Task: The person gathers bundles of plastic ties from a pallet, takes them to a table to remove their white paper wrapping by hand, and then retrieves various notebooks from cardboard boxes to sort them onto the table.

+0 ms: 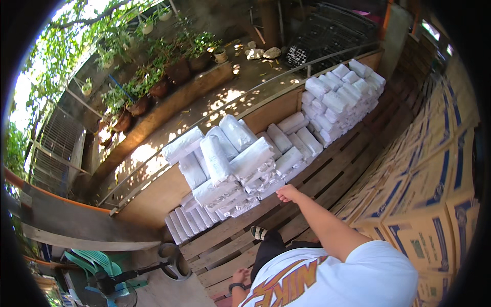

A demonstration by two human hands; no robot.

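My right hand [289, 193] reaches forward with its fingers curled in, and nothing shows in it. It is just in front of a heap of white plastic-wrapped packs [217, 158]; whether it touches the nearest one I cannot tell. These packs are oblong and soft-edged, piled several layers high, with some tilted on top. Low beside the heap, a row of thin packs [189, 222] leans side by side. Down by my body is my left hand [240, 276], a dark band on its wrist. Its fingers are loosely bent, and no object shows in them.
Slatted wooden pallets [225, 245] lie underfoot. More white packs [342, 97] stand stacked at far right. Tall rows of brown cartons [419, 230] line my right. A low wall with a metal rail [245, 105] runs behind the packs. A black fan [110, 284] and green chair [97, 261] stand left.
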